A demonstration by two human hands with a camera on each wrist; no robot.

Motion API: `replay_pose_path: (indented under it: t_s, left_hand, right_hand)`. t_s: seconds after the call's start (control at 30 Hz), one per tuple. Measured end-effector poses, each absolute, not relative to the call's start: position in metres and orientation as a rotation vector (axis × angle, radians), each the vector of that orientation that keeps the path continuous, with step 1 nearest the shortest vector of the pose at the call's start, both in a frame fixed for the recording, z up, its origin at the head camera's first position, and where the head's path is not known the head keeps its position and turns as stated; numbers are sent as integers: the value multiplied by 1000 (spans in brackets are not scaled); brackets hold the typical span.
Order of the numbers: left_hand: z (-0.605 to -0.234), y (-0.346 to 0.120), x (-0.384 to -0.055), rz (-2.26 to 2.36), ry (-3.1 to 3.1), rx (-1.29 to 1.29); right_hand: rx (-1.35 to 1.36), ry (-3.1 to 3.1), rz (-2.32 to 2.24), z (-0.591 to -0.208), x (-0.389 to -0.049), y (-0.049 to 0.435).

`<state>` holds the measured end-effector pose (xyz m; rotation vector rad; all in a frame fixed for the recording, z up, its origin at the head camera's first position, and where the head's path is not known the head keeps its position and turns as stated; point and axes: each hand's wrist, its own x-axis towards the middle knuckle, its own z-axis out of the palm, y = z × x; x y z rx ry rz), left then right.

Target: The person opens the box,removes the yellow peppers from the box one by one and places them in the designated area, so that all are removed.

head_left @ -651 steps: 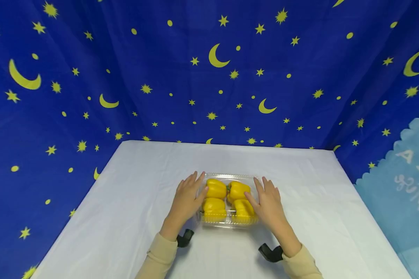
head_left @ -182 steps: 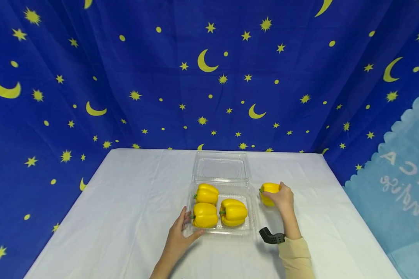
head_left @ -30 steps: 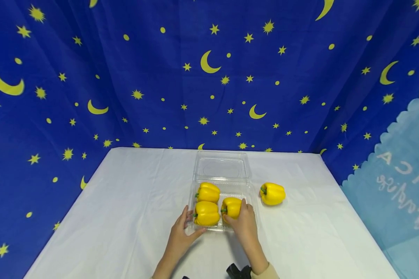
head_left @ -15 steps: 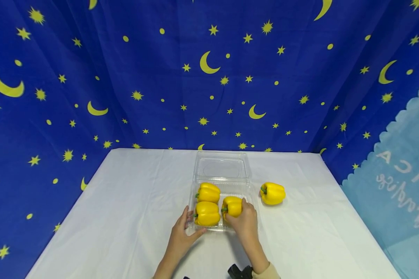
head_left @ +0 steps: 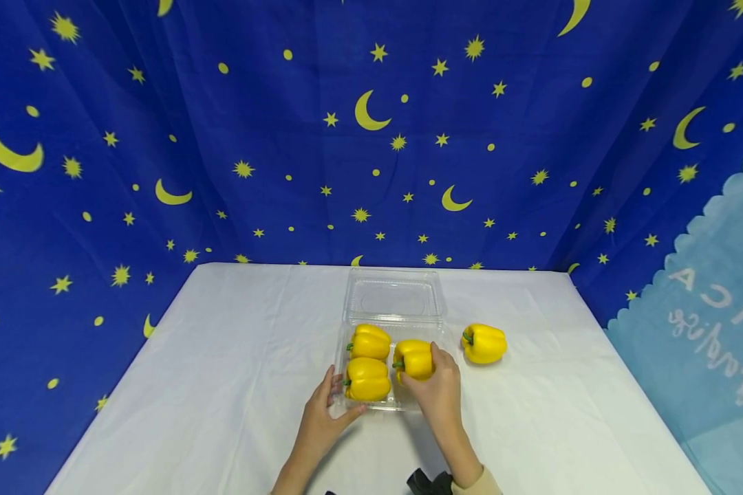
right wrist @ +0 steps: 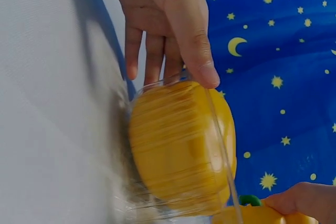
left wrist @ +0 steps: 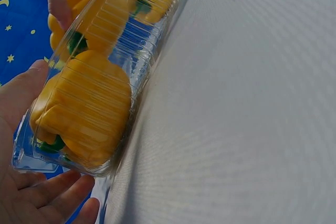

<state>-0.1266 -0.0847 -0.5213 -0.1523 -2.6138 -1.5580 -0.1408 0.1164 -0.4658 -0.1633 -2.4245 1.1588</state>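
A clear plastic hinged container (head_left: 426, 331) lies with its lid (head_left: 393, 297) folded back. Two yellow bell peppers fill its left side, the back-left pepper (head_left: 369, 342) and the front-left pepper (head_left: 368, 379). My right hand (head_left: 441, 392) pinches a third bell pepper (head_left: 413, 359) in the right half, thumb in front, fingers behind; whether it clears the container's floor cannot be told. At the container's front-left corner rests my left hand (head_left: 322, 419), thumb on the front rim, nearly straight fingers (right wrist: 155, 59) along the left side in the right wrist view.
Another yellow bell pepper (head_left: 484, 344) lies on the white-covered table (head_left: 551, 399), right of the container. Behind hangs a blue cloth (head_left: 285, 137) with stars and moons. A light-blue printed panel (head_left: 712, 330) is on the right.
Since the oldest frame, the lid was opened and one pepper set down on the table. Over the last second my right hand and its pepper shifted slightly backward; my left hand stayed still.
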Motion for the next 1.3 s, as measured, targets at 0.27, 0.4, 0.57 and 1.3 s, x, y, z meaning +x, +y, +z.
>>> replay_pose_path:
  t_s: [0.27, 0.4, 0.57, 1.3]
  left_hand:
    - [-522, -84, -127, -1576, -2605, -154]
    - [-523, -84, -127, -1580, -2605, -155]
    - [-522, -84, -127, -1579, -2602, -156]
    - [-519, -85, -125, -1571, -2618, -145]
  right_hand:
    - [-145, -2400, 1188, -459, -141, 118]
    - [-153, -2406, 1199, -456, -141, 119]
    - [-153, -2392, 1184, -451, -142, 122]
    - [-139, -2327, 1179, -441, -146, 132]
